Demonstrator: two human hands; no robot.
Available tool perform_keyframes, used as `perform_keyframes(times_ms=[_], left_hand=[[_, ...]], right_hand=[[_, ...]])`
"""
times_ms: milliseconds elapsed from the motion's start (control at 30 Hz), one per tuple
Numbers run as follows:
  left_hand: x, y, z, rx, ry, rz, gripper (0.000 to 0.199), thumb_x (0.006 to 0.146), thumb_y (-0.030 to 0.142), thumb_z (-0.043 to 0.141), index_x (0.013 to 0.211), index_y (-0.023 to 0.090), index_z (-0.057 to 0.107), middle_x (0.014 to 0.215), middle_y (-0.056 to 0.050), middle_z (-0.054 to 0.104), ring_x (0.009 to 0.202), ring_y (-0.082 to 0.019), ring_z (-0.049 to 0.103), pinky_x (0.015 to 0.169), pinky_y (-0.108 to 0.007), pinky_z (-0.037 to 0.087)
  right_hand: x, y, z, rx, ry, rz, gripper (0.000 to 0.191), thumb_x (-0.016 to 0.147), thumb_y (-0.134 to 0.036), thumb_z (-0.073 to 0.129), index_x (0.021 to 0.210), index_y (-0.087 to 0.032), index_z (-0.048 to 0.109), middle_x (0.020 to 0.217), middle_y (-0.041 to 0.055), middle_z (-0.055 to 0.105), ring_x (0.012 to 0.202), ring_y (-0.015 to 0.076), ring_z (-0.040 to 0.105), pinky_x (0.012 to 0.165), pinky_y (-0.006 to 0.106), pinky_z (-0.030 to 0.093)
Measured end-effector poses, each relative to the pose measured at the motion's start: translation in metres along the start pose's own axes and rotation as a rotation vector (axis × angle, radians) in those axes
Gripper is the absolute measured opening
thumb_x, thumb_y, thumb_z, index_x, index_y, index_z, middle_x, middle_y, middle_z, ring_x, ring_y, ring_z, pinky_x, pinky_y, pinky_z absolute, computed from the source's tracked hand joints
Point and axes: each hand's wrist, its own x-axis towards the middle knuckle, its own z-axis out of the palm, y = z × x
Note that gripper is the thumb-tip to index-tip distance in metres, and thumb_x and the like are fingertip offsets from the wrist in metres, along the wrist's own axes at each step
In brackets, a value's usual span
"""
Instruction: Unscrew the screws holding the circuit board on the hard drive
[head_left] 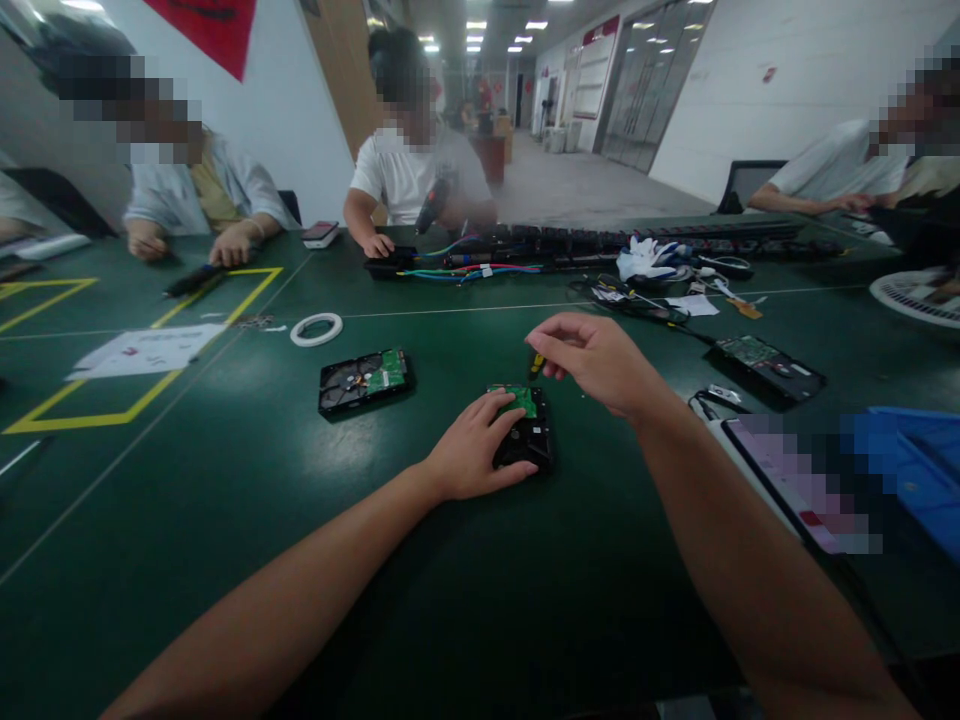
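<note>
A black hard drive (534, 435) with a green circuit board lies on the green table in front of me. My left hand (476, 445) rests on it, fingers spread over the board and thumb near its close edge. Just above the drive's far right corner, my right hand (581, 360) pinches a small yellow-and-black tool (535, 364), which looks like a short screwdriver; its tip is too small to make out. To the left, apart from both hands, lies a second hard drive (364, 382) with its board side up.
A third drive (772, 368) with a cable lies right, by a phone-like device (780, 480) and a blue bin (915, 470). A white tape roll (316, 329) and paper (150, 350) lie left. Cable bundles (480, 265) and white gloves (645, 258) lie farther back. Several people sit around the table.
</note>
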Motion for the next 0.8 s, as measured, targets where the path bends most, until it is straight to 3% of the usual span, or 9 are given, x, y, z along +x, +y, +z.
perform_keyframes(times_ms=[333,800], left_hand=[[0.0006,0.0011,-0.0020,0.004,-0.002,0.005,0.083,0.097,0.072,0.070,0.159,0.021,0.051,0.164,-0.020,0.047,0.159,-0.044,0.041,0.131,-0.066,0.039],[0.0002,0.0011,-0.0017,-0.006,-0.004,0.001,0.083,0.097,0.071,0.071,0.159,0.021,0.050,0.165,-0.020,0.047,0.159,-0.045,0.041,0.130,-0.067,0.040]], right_hand=[[0.0000,-0.0029,-0.0028,0.011,-0.026,0.027,0.017,0.094,-0.032,0.081,0.092,-0.021,0.068,0.077,0.0026,0.075,0.061,0.0135,0.066,0.057,0.028,0.054],[-0.0019,-0.0048,-0.0047,-0.046,-0.072,-0.015,0.011,0.099,-0.031,0.072,0.098,-0.022,0.078,0.078,0.0011,0.073,0.064,0.0133,0.064,0.059,0.028,0.052]])
